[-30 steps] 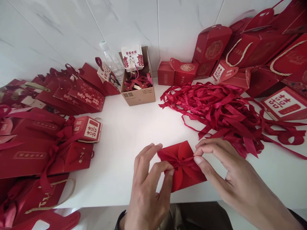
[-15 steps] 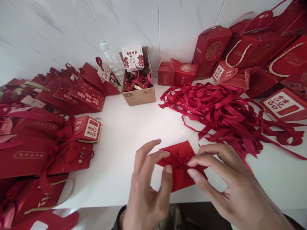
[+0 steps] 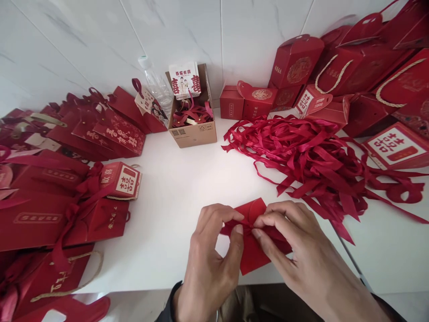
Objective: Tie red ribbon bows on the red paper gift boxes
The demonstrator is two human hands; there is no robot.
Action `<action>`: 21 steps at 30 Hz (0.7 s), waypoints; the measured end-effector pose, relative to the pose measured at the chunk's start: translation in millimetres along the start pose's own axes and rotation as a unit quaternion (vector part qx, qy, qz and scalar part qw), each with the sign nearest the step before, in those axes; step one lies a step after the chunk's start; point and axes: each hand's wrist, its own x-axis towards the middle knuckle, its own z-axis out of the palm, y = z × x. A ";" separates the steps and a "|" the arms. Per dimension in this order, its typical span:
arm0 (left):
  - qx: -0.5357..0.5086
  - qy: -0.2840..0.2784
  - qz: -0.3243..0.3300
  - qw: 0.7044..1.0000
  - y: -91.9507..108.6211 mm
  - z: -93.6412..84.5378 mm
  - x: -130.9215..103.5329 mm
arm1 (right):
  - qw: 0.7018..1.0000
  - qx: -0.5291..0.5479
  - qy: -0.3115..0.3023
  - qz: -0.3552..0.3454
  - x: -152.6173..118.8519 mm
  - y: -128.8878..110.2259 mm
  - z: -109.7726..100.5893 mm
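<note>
At the near edge of the white surface [image 3: 174, 188], my left hand [image 3: 209, 264] and right hand [image 3: 301, 255] met over a small red folded packet [image 3: 254, 259], which lay flat between them, just short of the edge. Both grips were closed on it: the left thumb and forefinger pinched at the packet's middle, the right fingertips pressed in from the other side, seemingly to hold the curved flaps together where they crossed. Whether a ribbon ran under my fingers I could not tell. Beside my right hand sprawled a loose heap of red ribbons [image 3: 308, 156], near enough to draw from. On the left lay red gift bags [image 3: 50, 210], flat and overlapping, some with ribbon bows, and among them a small red box [image 3: 122, 179] with a white label. Farther back stood an open cardboard box [image 3: 192, 120] holding ribbons and printed cards, with a clear plastic bottle [image 3: 156, 85] beside it. Along the tiled wall [image 3: 100, 36], upright red boxes and bags [image 3: 335, 71] were stacked.
</note>
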 end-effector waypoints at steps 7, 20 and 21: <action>-0.028 0.026 -0.077 0.996 2.0 0.3 -0.2 | 0.997 0.066 -0.019 0.033 -1.9 1.5 -4.7; -0.009 0.016 -0.053 0.998 -8.3 -4.7 -7.4 | 1.000 -0.006 -0.012 0.019 -4.8 17.7 -15.3; -0.003 0.018 -0.047 0.999 -8.8 -6.3 -7.5 | 1.000 -0.005 -0.010 0.021 -5.1 18.6 -16.3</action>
